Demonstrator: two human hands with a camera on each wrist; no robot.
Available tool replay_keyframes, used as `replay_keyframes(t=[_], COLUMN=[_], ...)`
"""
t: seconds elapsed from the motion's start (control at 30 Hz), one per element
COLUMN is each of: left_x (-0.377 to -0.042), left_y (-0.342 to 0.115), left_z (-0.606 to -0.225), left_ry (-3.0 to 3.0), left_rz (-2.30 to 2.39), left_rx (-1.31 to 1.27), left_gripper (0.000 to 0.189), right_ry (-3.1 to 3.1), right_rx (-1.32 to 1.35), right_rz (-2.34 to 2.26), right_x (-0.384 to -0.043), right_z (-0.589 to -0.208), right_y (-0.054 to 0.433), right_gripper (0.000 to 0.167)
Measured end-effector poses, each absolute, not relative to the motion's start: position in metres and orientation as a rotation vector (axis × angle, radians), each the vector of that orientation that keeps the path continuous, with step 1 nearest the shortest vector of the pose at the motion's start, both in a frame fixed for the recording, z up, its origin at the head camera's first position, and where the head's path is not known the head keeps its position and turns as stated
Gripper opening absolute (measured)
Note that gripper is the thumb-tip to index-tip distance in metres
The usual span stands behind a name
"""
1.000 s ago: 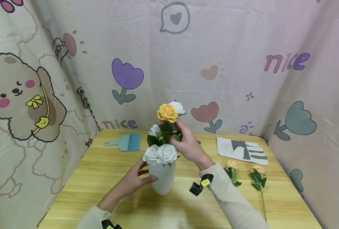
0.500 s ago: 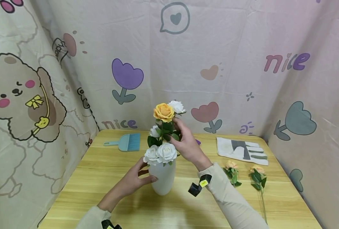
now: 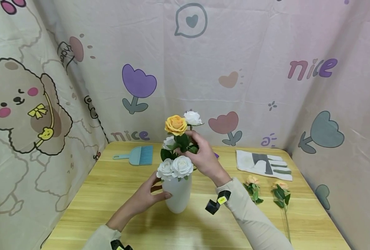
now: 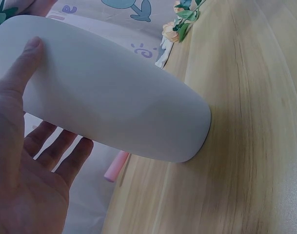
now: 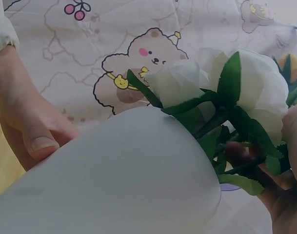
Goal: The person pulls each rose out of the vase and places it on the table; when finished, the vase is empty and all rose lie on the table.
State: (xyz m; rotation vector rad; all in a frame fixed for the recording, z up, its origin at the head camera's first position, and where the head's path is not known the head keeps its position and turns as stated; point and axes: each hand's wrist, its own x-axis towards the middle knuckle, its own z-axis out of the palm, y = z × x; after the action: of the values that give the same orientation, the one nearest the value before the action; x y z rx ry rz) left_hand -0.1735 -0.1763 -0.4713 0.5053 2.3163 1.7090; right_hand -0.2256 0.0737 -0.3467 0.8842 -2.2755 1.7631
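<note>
A white vase (image 3: 177,196) stands upright on the wooden table. My left hand (image 3: 144,194) grips its left side, thumb in front and fingers behind. Several white roses stand in it: two hang over the front rim, including one white rose (image 3: 182,166), and another white rose (image 3: 193,118) rises at the back right. My right hand (image 3: 204,158) reaches in among the leaves and pinches the yellow rose (image 3: 176,125) below its bloom. Leaves partly cover those fingertips. In the right wrist view, white petals and green leaves fill the vase mouth.
Two peach roses lie at the right, a shorter peach rose (image 3: 252,191) and a long-stemmed peach rose (image 3: 281,194). Behind them lies a white-and-grey glove (image 3: 263,165). A light-blue dustpan and brush (image 3: 139,155) sit back left. A pink rod (image 4: 116,166) shows behind the vase.
The yellow rose has shifted left, away from the white rose at the back. My right fingers have moved slightly left with it. My left hand and the vase have stayed put.
</note>
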Motion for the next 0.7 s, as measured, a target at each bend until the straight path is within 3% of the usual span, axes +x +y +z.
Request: replay_keyframes(t=[0.27,0.47,0.7], left_x=[-0.172,-0.173,-0.173], left_y=[-0.179,-0.18,-0.18], left_z=[-0.47,-0.471,-0.472], left_ry=[2.282,2.322,2.326], left_rz=[1.707,1.69,1.68], left_rx=[0.485,0.581,0.585], left_gripper=[0.092,0.091,0.092], right_ry=[-2.242,-2.17,-2.15], right_rx=[0.96,1.165,1.115], right_rz=[1.807,1.784,1.697], right_x=[-0.226,-0.228,-0.231], right_z=[-0.349,-0.344,-0.334], right_y=[0.075,0.083,0.091], right_gripper=[0.043,0.049,0.043])
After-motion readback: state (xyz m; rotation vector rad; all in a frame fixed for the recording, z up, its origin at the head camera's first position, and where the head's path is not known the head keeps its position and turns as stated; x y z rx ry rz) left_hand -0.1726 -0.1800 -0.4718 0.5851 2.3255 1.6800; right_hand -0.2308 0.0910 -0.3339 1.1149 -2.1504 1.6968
